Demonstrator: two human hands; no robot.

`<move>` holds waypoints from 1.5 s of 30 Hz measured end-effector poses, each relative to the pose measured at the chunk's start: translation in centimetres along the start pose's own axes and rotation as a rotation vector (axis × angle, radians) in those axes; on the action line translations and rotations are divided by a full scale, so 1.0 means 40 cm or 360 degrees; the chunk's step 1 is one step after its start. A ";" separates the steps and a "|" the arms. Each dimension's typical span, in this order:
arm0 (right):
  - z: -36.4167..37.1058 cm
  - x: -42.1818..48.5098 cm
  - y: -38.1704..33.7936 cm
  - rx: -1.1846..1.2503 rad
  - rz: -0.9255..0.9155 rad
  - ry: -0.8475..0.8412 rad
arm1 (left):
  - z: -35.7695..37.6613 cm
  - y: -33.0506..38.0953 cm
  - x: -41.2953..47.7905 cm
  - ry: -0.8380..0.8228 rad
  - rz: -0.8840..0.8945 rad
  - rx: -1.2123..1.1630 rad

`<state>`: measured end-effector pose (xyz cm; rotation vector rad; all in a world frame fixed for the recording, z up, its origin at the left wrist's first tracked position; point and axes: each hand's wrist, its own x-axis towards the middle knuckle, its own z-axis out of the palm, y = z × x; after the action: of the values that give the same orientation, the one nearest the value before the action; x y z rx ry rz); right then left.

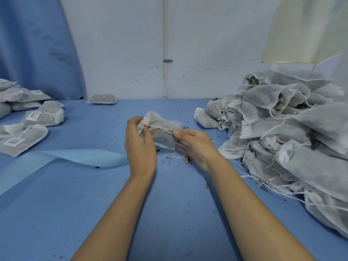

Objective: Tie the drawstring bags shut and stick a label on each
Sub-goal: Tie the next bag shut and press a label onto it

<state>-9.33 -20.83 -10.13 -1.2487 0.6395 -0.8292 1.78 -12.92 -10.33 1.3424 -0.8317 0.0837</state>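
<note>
Left hand [140,142] grips the white fabric drawstring bag's [162,132] gathered neck, anchoring it while right hand [194,144] fingers pinch the thin white cord [160,128] taut to cinch it.

White fabric drawstring bag [160,132], frame centre: filled, neck gathered at left, drawstring [160,128] pulled taut rightward. Untied bags [282,129]: heaped at right, mouths open. Tied bags [24,138] with white labels [14,141]: lying flat, left edge.

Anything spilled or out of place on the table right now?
Yes. Dried leaf crumbs lie scattered on the blue table below the held bag, likely shed from the bags. One filled bag sits alone by the far wall, away from the others.
</note>
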 end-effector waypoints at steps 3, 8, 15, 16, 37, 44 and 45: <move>0.013 -0.005 -0.006 0.0056 0.0055 -0.0060 | -0.002 0.006 0.005 0.0040 -0.0107 -0.0136; 0.051 -0.006 -0.003 0.0231 0.0109 -0.0045 | 0.001 0.021 -0.003 -0.0119 -0.0312 -0.0591; 0.093 -0.013 0.011 0.0228 0.0125 -0.0081 | 0.012 0.025 0.019 0.0045 -0.0778 -0.0588; 0.096 -0.014 0.013 0.0219 0.0121 -0.0074 | 0.008 0.020 0.022 0.0048 -0.0841 -0.0614; 0.101 -0.006 0.032 0.0644 0.0060 -0.0076 | -0.023 0.034 0.034 -0.0069 -0.1030 -0.1125; 0.112 0.008 0.063 -0.0588 -0.0264 0.0377 | -0.046 -0.009 0.049 0.0164 -0.1058 -0.0874; 0.109 0.013 0.070 -0.0830 -0.0353 0.0365 | -0.051 -0.012 0.051 0.0194 -0.1078 -0.0878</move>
<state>-4.99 -18.53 -11.90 -1.7331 0.9541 -1.0378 4.47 -12.08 -9.55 1.0139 -0.2308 -0.5531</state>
